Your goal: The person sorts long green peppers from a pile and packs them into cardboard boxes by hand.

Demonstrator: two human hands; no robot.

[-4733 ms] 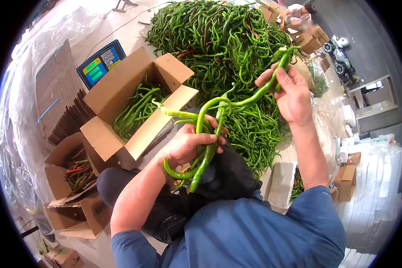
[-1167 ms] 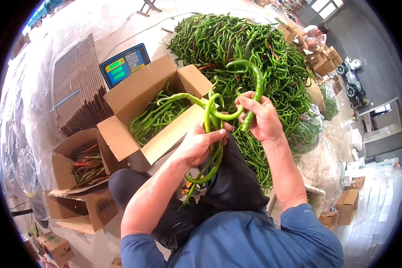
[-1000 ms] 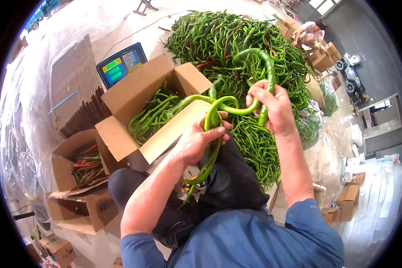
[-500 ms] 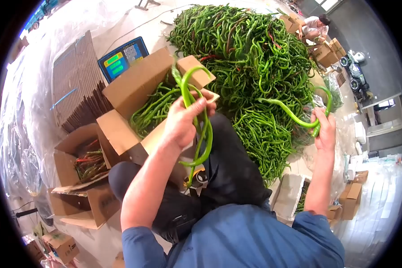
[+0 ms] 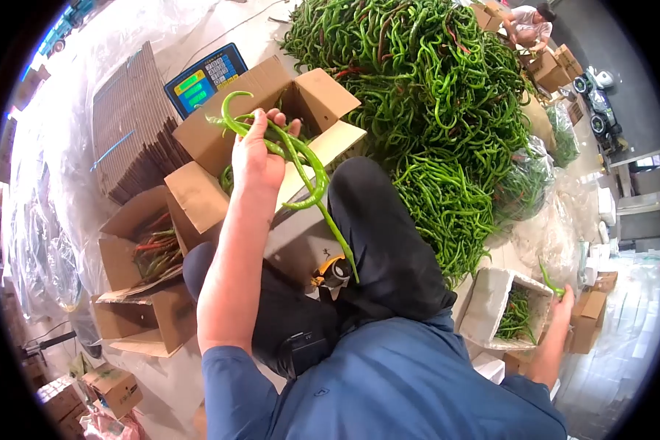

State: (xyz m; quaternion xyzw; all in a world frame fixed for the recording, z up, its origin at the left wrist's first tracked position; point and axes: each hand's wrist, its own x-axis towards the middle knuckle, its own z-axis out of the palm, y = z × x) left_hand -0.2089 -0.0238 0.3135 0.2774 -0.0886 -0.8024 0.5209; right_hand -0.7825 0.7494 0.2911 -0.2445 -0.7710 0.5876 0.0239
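Observation:
My left hand (image 5: 260, 150) grips several long green peppers (image 5: 312, 180) over an open cardboard box (image 5: 268, 84); their ends hang toward my knee. More green peppers show partly inside that box. At the right, my right hand (image 5: 563, 301) pinches a green pepper (image 5: 548, 280) beside the rim of a white foam box (image 5: 478, 304). That box holds small green peppers (image 5: 517, 315). A large heap of green peppers (image 5: 425, 88) lies on the floor in front of me.
A scale display (image 5: 205, 79) and stacked flat cardboard (image 5: 132, 125) stand behind the open box. At the left, another carton (image 5: 121, 257) holds reddish peppers. Bagged peppers (image 5: 522, 183) lie right of the heap. A person (image 5: 528, 28) crouches at the top right near cartons.
My left hand has moved left over the cardboard box with its peppers. My right hand has swung down from beside the heap to the foam box, still with a pepper. The view has shifted slightly.

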